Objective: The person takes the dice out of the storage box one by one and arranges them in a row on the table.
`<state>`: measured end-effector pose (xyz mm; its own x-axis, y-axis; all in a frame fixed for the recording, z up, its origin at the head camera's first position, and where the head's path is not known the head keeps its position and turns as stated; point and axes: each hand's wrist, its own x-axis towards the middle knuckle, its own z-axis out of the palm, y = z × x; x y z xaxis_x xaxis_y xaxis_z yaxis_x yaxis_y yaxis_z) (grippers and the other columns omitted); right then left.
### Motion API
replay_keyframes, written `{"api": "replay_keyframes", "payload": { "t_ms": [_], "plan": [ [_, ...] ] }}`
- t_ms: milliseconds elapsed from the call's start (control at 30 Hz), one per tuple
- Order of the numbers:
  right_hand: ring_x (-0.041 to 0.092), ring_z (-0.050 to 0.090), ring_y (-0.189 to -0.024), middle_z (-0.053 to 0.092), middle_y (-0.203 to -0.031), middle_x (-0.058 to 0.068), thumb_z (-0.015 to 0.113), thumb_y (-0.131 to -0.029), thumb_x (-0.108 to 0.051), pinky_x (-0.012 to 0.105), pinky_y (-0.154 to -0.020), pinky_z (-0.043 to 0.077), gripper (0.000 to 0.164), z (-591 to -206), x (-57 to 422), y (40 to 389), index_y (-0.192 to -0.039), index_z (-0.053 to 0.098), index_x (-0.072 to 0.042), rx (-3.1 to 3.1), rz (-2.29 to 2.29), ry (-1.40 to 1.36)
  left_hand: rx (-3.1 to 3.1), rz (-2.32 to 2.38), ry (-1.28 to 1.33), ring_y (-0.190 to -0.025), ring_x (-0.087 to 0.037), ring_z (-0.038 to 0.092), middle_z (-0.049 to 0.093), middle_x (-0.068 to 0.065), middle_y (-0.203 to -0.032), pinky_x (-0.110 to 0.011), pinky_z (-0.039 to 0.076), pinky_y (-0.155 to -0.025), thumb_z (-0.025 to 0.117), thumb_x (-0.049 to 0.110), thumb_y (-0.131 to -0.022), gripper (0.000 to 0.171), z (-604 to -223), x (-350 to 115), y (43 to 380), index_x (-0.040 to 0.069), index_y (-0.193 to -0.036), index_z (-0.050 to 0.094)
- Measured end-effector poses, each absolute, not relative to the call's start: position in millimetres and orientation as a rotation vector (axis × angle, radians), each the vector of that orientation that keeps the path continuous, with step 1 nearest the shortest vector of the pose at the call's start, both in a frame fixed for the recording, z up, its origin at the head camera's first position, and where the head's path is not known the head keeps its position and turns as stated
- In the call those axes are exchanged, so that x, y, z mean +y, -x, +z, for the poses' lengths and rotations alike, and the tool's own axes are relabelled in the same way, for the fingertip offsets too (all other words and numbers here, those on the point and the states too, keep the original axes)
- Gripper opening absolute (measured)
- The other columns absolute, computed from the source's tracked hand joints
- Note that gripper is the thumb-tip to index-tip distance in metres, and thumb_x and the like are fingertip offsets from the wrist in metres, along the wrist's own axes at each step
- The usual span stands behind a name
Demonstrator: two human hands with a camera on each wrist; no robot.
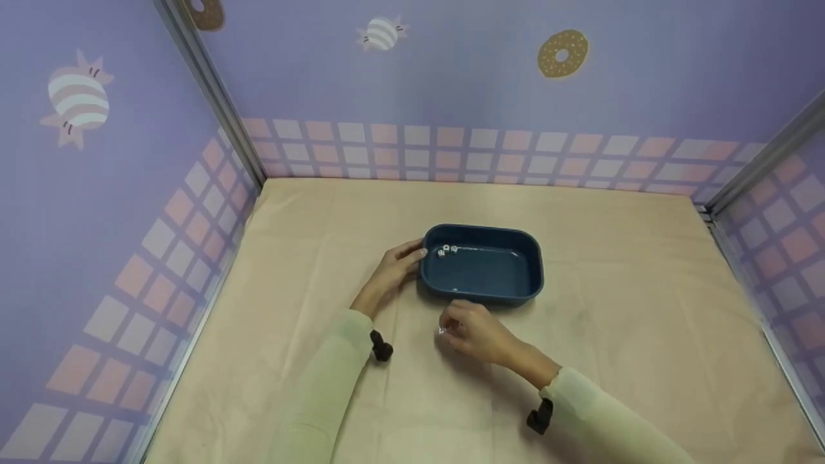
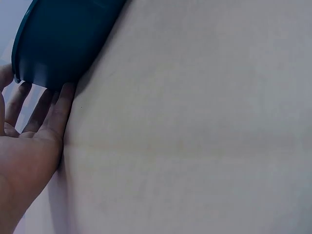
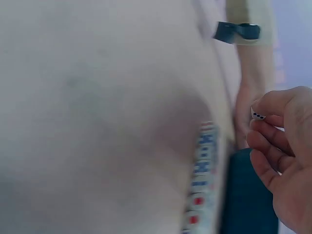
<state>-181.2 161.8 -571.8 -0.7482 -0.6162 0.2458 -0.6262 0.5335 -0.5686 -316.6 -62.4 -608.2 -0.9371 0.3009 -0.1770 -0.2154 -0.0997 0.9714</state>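
Note:
A dark blue rectangular dish [image 1: 487, 274] stands on the table, with 3 small white dice [image 1: 446, 248] at its far left inside. My left hand [image 1: 392, 269] holds its left end, the thumb at the rim and the fingers along the outer wall [image 2: 63, 53]. Just in front of the dish, my right hand [image 1: 475, 332] pinches one white die [image 3: 258, 114] between thumb and forefinger, its dark pips showing. Beside the dish in the right wrist view runs a blurred row of dice [image 3: 201, 180] with blue and red pips; the head view does not show this row.
A creased beige cloth [image 1: 322, 225] covers the table. Purple walls with a pink and white check [image 1: 451, 148] enclose its back and both sides. Dark wrist straps [image 1: 381, 348] sit on both light sleeves.

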Motion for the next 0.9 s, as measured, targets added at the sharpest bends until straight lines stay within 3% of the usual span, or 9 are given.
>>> {"api": "replay_keyframes", "payload": {
  "t_ms": [300,900],
  "plan": [
    [0.011,0.058,-0.085,0.063,-0.093,-0.003,0.084,-0.091,-0.011,0.028,-0.073,0.053,0.014,-592.0,167.0,170.9,-0.098,0.073,-0.013,-2.737,0.975,-1.109,1.795,2.135,-0.089,-0.121,-0.027,0.07,0.06,-0.013,-0.15,-0.036,0.059,-0.099,0.07,0.023,-0.105,0.05,-606.7,-62.2,315.3,0.009,-0.152,0.058],
    [0.009,0.062,-0.087,0.063,-0.096,-0.004,0.084,-0.092,-0.012,0.029,-0.076,0.057,0.013,-601.9,169.7,166.8,-0.098,0.073,-0.014,-2.778,0.996,-1.07,1.743,2.162,-0.142,-0.13,-0.031,0.065,0.057,-0.015,-0.152,-0.038,0.057,-0.104,0.066,0.02,-0.107,0.05,-607.4,-62.5,315.4,0.005,-0.153,0.055]
  ]
}}
